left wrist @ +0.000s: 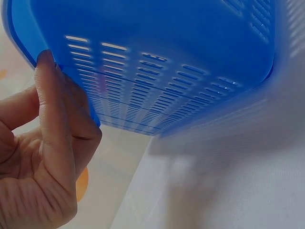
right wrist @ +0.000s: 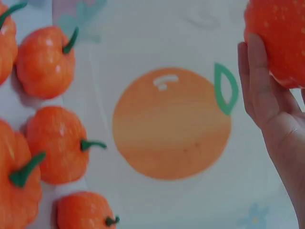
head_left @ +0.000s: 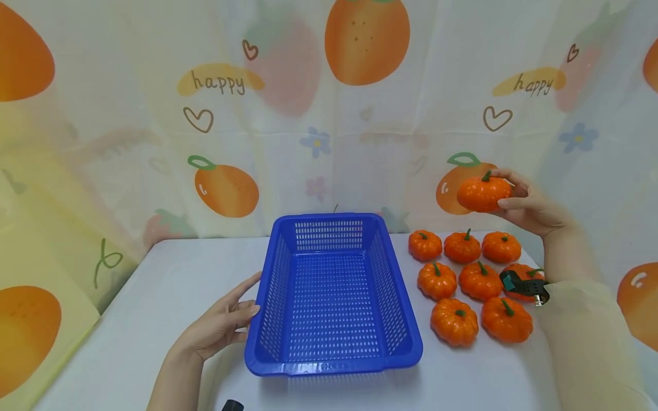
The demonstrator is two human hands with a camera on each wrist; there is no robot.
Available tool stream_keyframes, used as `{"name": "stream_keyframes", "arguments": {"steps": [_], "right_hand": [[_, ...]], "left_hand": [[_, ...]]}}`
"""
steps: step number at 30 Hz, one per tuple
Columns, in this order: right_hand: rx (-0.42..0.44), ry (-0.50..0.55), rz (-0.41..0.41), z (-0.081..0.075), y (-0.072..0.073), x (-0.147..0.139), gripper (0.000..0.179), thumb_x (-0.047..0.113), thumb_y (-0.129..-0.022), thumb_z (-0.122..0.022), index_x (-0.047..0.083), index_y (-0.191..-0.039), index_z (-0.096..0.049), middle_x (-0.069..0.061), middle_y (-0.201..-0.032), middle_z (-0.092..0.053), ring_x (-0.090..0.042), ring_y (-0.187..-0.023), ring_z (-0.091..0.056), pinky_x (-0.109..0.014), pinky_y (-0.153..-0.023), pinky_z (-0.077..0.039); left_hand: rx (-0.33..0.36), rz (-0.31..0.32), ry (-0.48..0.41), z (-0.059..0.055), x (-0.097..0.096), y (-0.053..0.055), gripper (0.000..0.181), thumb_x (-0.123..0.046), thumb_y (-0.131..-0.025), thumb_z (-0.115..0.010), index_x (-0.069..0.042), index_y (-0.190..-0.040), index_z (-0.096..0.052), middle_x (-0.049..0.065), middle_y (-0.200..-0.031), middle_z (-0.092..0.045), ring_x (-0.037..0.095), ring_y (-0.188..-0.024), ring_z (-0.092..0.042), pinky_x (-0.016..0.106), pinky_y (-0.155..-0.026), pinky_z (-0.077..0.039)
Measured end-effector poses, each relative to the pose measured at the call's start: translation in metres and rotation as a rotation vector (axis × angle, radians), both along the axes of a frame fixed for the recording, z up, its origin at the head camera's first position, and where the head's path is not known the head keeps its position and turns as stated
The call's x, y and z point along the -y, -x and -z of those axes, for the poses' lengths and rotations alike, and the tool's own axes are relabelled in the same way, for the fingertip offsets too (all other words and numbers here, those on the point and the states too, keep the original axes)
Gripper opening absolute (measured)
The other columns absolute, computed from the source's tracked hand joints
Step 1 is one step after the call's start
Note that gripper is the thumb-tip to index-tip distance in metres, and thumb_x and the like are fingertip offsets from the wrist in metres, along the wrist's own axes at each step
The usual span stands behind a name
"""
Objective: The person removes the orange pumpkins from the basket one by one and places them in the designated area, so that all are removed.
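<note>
A small orange pumpkin (head_left: 481,194) with a green stem is held up in the air by my right hand (head_left: 529,202), fingers and thumb around its right side. In the right wrist view the same pumpkin (right wrist: 281,40) is cut off by the frame's corner. My left hand (head_left: 221,325) grips the left rim of a blue plastic basket (head_left: 331,365), which holds nothing. Seen from the left wrist, the fingers (left wrist: 50,109) are at the basket's edge, below its slotted wall (left wrist: 143,28).
Several more orange pumpkins (head_left: 480,281) stand in rows right of the basket on the white table (head_left: 169,274). Some are partly hidden by a black wrist device (head_left: 526,287). A fruit-print curtain (head_left: 329,142) hangs behind. A dark object (head_left: 233,405) shows at the bottom edge.
</note>
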State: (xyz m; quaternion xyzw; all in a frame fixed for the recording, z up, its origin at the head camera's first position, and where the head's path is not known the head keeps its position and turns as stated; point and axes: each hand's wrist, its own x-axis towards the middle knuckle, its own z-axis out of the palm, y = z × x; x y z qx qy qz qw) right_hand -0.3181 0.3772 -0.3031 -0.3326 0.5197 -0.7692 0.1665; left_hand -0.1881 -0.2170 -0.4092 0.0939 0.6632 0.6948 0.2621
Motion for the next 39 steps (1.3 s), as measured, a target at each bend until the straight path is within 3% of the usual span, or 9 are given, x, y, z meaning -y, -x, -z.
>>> {"name": "stream_keyframes", "arguments": {"steps": [7, 13, 17, 23, 30, 39], "right_hand": [[-0.105, -0.105, -0.038, 0.012, -0.016, -0.035, 0.053, -0.018, -0.093, -0.031, 0.007, -0.138, -0.041, -0.007, -0.132, -0.057, -0.02, -0.115, -0.063, -0.032, -0.099, -0.055], [-0.175, -0.195, -0.063, 0.038, -0.033, -0.063, 0.068, -0.02, -0.088, -0.026, 0.005, -0.151, -0.028, -0.005, -0.14, -0.054, -0.018, -0.124, -0.058, -0.03, -0.101, -0.053], [-0.202, -0.25, -0.023, 0.055, -0.047, -0.081, 0.074, -0.021, -0.086, -0.029, 0.002, -0.156, -0.019, -0.001, -0.149, -0.046, -0.014, -0.128, -0.055, -0.028, -0.102, -0.053], [-0.159, -0.346, 0.09, 0.079, -0.071, -0.107, 0.077, -0.019, -0.086, -0.036, 0.011, -0.155, -0.025, 0.007, -0.148, -0.048, -0.007, -0.126, -0.054, -0.024, -0.099, -0.051], [-0.042, -0.32, -0.006, 0.11, -0.09, -0.133, 0.078, -0.021, -0.091, -0.039, 0.024, -0.154, -0.028, 0.015, -0.149, -0.047, -0.004, -0.126, -0.054, -0.024, -0.101, -0.051], [0.03, -0.324, 0.027, 0.141, -0.111, -0.152, 0.082, -0.025, -0.09, -0.039, 0.033, -0.148, -0.03, 0.02, -0.14, -0.051, -0.004, -0.119, -0.055, -0.02, -0.097, -0.054]], "left_hand": [[0.009, -0.018, 0.021, 0.001, -0.002, 0.002, 0.081, -0.016, -0.1, -0.056, -0.025, -0.16, -0.003, -0.004, -0.106, -0.069, 0.007, -0.082, -0.066, 0.028, -0.077, -0.058], [0.011, -0.021, 0.023, 0.002, -0.001, 0.001, 0.081, -0.016, -0.1, -0.056, -0.025, -0.16, -0.003, -0.004, -0.106, -0.069, 0.007, -0.081, -0.066, 0.028, -0.076, -0.059], [0.008, -0.016, 0.018, 0.002, 0.0, 0.001, 0.081, -0.015, -0.1, -0.056, -0.025, -0.16, -0.002, -0.004, -0.105, -0.069, 0.007, -0.08, -0.065, 0.027, -0.075, -0.058], [0.008, -0.025, 0.017, 0.001, -0.001, 0.0, 0.081, -0.015, -0.1, -0.056, -0.024, -0.16, -0.002, -0.003, -0.105, -0.069, 0.007, -0.08, -0.065, 0.026, -0.074, -0.058], [0.002, -0.021, 0.025, 0.0, -0.001, 0.0, 0.081, -0.016, -0.1, -0.056, -0.024, -0.16, -0.002, -0.004, -0.103, -0.069, 0.006, -0.078, -0.065, 0.026, -0.073, -0.058], [-0.002, -0.042, 0.055, -0.001, -0.002, 0.0, 0.081, -0.018, -0.099, -0.057, -0.024, -0.16, -0.005, -0.003, -0.105, -0.07, 0.008, -0.081, -0.066, 0.026, -0.075, -0.058]]}}
